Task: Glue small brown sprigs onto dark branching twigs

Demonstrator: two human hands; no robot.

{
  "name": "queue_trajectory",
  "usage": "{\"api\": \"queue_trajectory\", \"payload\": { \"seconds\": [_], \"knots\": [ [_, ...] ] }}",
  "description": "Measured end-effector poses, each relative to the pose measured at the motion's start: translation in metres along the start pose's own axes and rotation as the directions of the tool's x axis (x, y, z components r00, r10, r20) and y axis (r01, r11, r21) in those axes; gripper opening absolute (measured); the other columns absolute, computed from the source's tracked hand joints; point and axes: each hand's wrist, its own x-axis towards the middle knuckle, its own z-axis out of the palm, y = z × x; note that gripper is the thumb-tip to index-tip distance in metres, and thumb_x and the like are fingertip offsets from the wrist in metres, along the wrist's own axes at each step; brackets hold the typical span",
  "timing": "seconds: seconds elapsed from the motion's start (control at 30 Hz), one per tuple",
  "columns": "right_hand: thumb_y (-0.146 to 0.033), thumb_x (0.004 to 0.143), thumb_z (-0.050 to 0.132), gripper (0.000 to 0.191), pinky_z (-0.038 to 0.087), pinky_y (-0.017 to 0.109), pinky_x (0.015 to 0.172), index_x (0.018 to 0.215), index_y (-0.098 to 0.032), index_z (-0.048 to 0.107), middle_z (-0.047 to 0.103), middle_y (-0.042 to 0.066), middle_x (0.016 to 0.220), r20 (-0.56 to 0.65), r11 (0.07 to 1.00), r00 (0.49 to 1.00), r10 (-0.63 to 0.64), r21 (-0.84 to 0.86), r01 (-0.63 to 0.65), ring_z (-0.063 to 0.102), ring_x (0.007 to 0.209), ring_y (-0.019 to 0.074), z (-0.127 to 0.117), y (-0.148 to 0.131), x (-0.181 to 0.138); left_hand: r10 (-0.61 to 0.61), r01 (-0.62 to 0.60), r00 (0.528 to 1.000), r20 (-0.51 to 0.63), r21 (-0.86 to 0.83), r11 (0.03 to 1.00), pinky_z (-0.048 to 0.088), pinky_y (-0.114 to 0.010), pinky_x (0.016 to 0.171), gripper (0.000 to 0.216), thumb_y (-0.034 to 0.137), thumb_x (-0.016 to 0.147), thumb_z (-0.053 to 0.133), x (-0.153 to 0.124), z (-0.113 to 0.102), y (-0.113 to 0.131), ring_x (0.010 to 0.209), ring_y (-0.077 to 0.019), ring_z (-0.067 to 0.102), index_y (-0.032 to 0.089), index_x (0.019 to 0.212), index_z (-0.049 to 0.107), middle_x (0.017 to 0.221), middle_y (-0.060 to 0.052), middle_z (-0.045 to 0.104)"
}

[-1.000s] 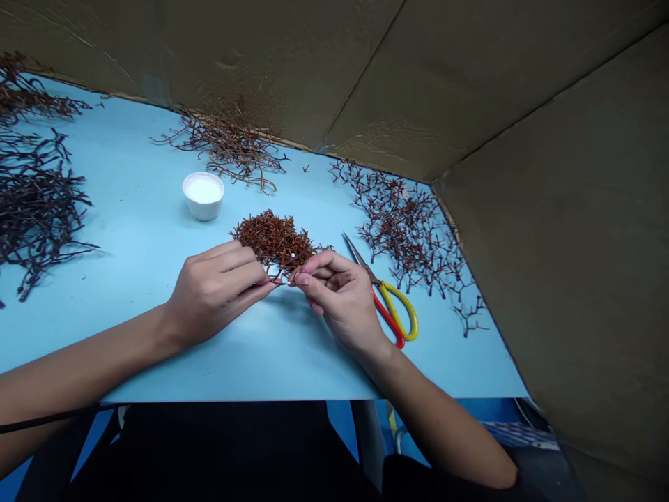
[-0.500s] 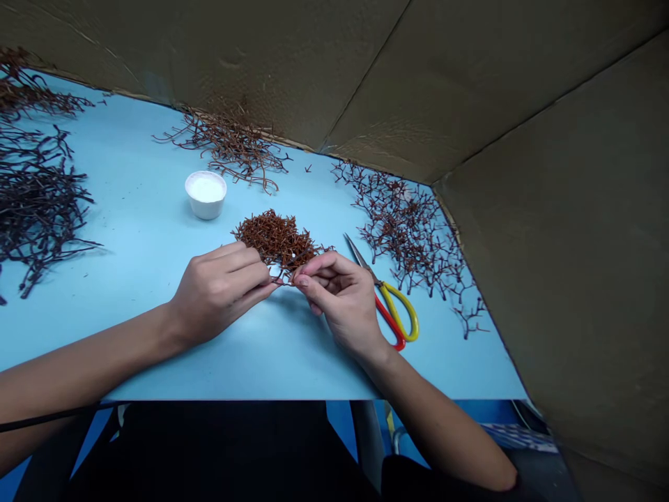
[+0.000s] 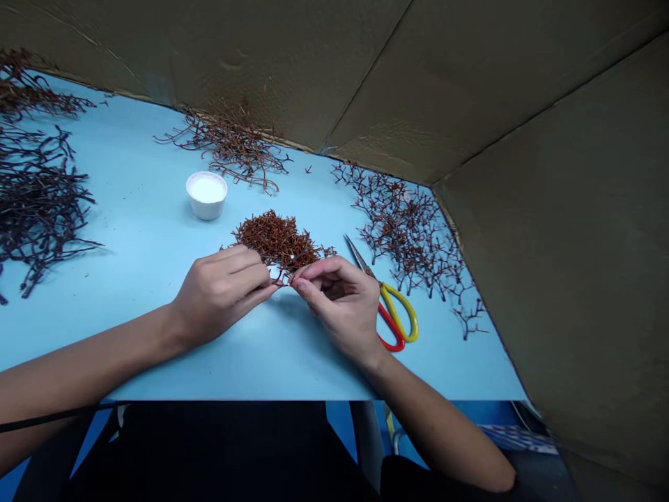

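Worktop [image 3: 235, 376], mid-span above near edge: left hand [image 3: 222, 296] pinches a dark twig [image 3: 278, 278] — right hand [image 3: 342, 300], thumb and forefinger together, pinches a small reddish piece [image 3: 292, 279] near its tip; contact between the two unclear. Reddish pile [image 3: 277, 237] just beyond. Scissors [image 3: 399, 312] beside right hand; branched twigs [image 3: 412, 230] along right edge to far right corner. White cup [image 3: 208, 207] toward far edge.

Twig pile [image 3: 274, 233] between cup [image 3: 206, 201] and scissors [image 3: 383, 286], on table [image 3: 282, 366].
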Motion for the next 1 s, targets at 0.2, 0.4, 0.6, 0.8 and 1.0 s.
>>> {"api": "queue_trajectory", "payload": {
  "seconds": [0.2,0.4,0.6,0.8,1.0],
  "knots": [
    [-0.038,0.087,0.087,0.021,0.046,0.027,0.047,0.088,-0.023,0.073,0.078,0.003,0.082,0.008,1.0,1.0,0.011,-0.026,-0.011,0.057,0.056,0.0125,0.0,0.0,-0.001,0.001,-0.001,1.0,-0.005,0.007,1.0,0.042,-0.029,0.062,0.027,0.02,0.104,0.066,0.0,0.001,0.0,0.065,-0.0147,0.052,0.019,0.077,0.063,0.068,0.001,0.062],
    [-0.045,0.097,0.077,0.022,0.049,0.027,0.048,0.095,-0.023,0.074,0.078,0.003,0.087,0.053,1.0,0.999,0.008,0.016,-0.009,0.056,0.05,0.0101,0.0,-0.001,0.0,0.001,-0.001,1.0,-0.024,-0.005,1.0,0.044,-0.03,0.062,0.024,0.018,0.102,0.069,0.0,0.001,0.0,0.065,-0.0147,0.053,0.018,0.078,0.065,0.069,0.0,0.063],
    [-0.044,0.103,0.069,0.022,0.058,0.035,0.062,0.106,-0.026,0.082,0.08,0.007,0.097,0.086,0.954,0.964,-0.252,-0.146,0.262,0.066,0.064,0.016,-0.009,0.003,0.001,-0.001,0.0,1.0,-0.027,-0.013,1.0,0.044,-0.03,0.063,0.022,0.015,0.1,0.07,0.001,0.0,-0.001,0.066,-0.0151,0.054,0.017,0.079,0.066,0.07,0.0,0.062],
    [-0.029,0.095,0.081,0.02,0.056,0.033,0.059,0.115,-0.031,0.084,0.081,0.006,0.1,0.123,0.854,0.89,-0.439,-0.252,0.455,0.069,0.074,0.0186,-0.014,0.006,0.004,-0.004,0.004,1.0,-0.023,-0.012,1.0,0.043,-0.03,0.063,0.023,0.016,0.101,0.069,0.0,0.0,-0.001,0.066,-0.0155,0.052,0.017,0.078,0.065,0.069,0.0,0.06],
    [-0.027,0.095,0.082,0.023,0.058,0.033,0.062,0.117,-0.031,0.084,0.081,0.006,0.098,0.15,0.865,0.897,-0.416,-0.237,0.441,0.071,0.077,0.0194,-0.016,0.007,0.005,-0.005,0.005,1.0,-0.021,-0.007,1.0,0.043,-0.031,0.063,0.024,0.016,0.101,0.069,0.0,0.0,-0.001,0.066,-0.0157,0.053,0.017,0.077,0.065,0.07,0.0,0.062]
  ]
}}
